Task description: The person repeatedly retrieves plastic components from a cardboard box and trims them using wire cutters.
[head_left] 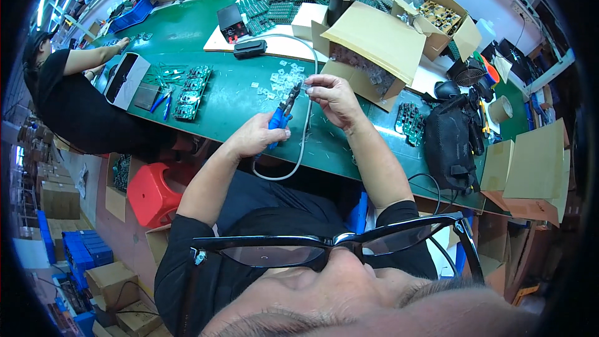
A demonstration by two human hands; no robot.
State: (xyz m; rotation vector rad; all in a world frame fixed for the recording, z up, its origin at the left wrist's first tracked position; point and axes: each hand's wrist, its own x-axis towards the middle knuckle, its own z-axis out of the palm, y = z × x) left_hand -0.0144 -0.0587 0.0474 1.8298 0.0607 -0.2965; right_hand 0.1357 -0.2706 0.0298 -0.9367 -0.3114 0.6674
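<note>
My left hand (pixel 254 135) is closed around blue-handled pliers (pixel 277 123), whose dark jaws point up and to the right. Between the fingertips of my right hand (pixel 334 97) is a small clear plastic piece (pixel 304 87), close to the jaws. Just beyond the tool, a loose pile of similar clear plastic pieces (pixel 284 77) lies on the green tabletop (pixel 234 103). A grey cable (pixel 302 143) loops around the work spot and passes under my right hand; whether it joins the pliers I cannot tell.
An open carton (pixel 371 40) of clear pieces stands beyond my right hand. Circuit boards (pixel 192 92) lie to the left, more (pixel 409 123) to the right near a black bag (pixel 450 140). A black case (pixel 250 48) sits behind the pile. Another person (pixel 68 87) works at far left.
</note>
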